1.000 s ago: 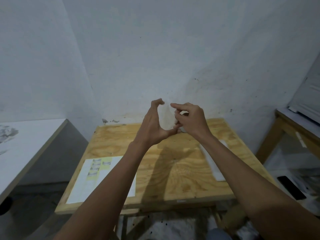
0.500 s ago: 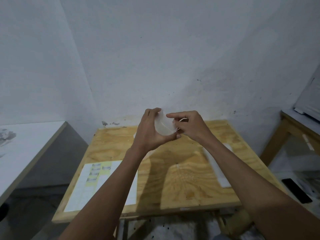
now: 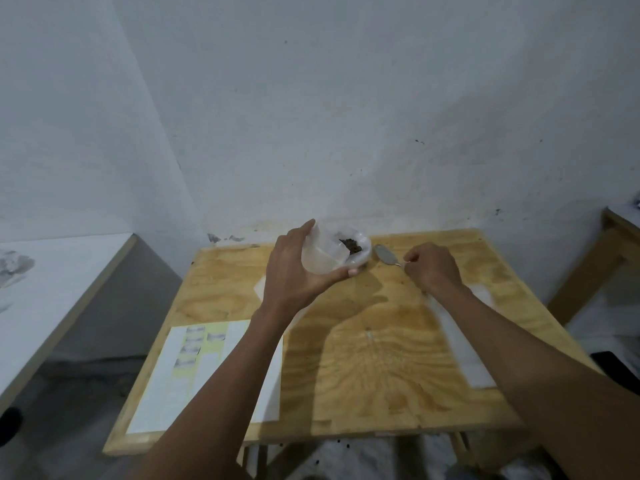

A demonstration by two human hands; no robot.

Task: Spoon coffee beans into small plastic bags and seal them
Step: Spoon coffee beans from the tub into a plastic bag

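My left hand (image 3: 294,271) holds a small clear plastic bag (image 3: 320,256) open above the far middle of the plywood table (image 3: 381,358). Just behind the bag stands a white bowl (image 3: 360,258) with dark coffee beans (image 3: 351,244) in it. A metal spoon (image 3: 384,254) lies on the table to the right of the bowl, bowl end pointing away. My right hand (image 3: 431,270) has its fingers closed on the spoon's handle end.
A white and yellow printed sheet (image 3: 207,372) lies at the table's front left. A long white strip (image 3: 464,344) lies along the right side under my right forearm. A white counter (image 3: 52,292) stands to the left, another wooden table (image 3: 620,237) to the right.
The view has tilted down and the bowl and spoon have come into sight. My hands have parted: the left keeps the bag, the right has dropped to the spoon's handle.
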